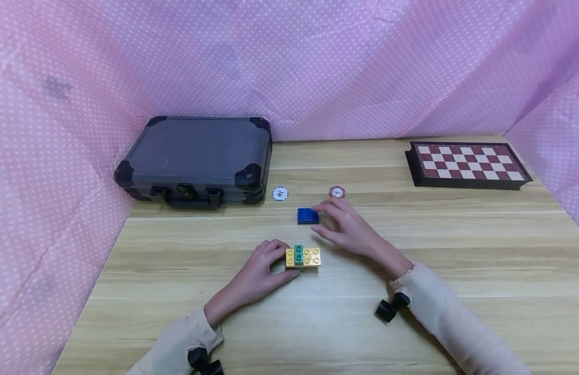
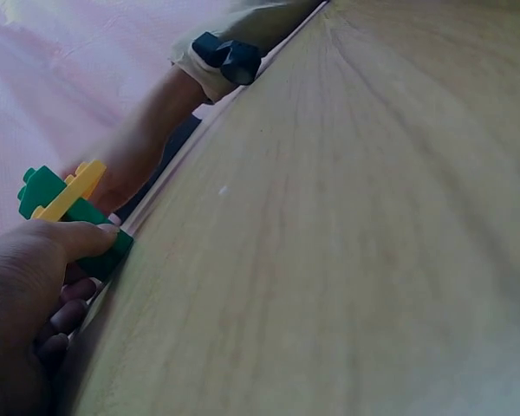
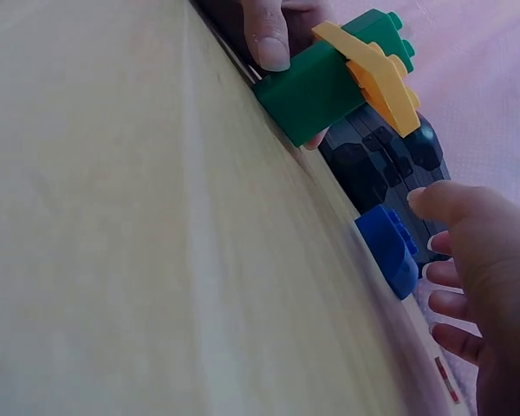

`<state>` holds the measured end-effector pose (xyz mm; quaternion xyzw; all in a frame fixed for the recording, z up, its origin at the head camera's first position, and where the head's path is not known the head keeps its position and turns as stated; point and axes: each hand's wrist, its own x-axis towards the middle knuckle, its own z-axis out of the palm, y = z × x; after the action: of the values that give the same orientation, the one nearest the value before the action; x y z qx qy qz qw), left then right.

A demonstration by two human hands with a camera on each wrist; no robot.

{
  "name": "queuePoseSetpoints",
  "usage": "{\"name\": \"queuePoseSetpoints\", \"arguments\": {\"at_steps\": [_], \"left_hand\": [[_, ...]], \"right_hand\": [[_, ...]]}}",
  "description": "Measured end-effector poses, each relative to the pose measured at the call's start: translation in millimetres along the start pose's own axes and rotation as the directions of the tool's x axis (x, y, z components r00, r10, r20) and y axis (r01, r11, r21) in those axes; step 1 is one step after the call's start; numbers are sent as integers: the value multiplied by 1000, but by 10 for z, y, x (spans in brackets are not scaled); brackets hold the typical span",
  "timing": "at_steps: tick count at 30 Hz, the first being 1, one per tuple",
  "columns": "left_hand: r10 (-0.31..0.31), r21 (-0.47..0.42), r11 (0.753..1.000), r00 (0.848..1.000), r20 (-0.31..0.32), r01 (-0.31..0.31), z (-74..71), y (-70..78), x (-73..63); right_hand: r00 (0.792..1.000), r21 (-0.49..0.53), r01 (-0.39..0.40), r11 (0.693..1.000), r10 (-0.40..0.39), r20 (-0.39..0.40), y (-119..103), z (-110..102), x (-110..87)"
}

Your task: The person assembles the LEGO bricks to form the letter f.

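Observation:
My left hand (image 1: 263,268) grips the lower part of a small stack of toy building bricks, thumb on the near side. In that stack a yellow brick (image 1: 313,257) lies flat across green ones, with a narrow green brick (image 1: 298,254) on top. The right wrist view shows the stack's larger green base (image 3: 308,91) close to the tabletop. Farther back sits a blue brick (image 1: 307,216) with a curved end (image 3: 403,273). Beside it hovers my right hand (image 1: 343,226), thumb and fingers spread; whether a fingertip touches the brick is hard to tell.
A grey case (image 1: 196,151) with black corners stands at the back left of the wooden table (image 1: 317,333). A white-and-blue chip (image 1: 280,194) and a red chip (image 1: 337,192) lie behind the blue brick. At the back right is a checkered board (image 1: 467,162).

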<state>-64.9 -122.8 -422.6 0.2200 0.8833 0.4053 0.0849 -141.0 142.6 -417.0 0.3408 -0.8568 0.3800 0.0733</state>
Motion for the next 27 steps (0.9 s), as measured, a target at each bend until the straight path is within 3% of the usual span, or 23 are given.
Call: {"name": "queuePoseSetpoints", "arguments": {"at_steps": [27], "left_hand": [[6, 1, 1000, 1000, -8, -6, 4, 2, 0]], "right_hand": [[995, -58, -70, 996, 73, 61, 75, 96, 85]]}}
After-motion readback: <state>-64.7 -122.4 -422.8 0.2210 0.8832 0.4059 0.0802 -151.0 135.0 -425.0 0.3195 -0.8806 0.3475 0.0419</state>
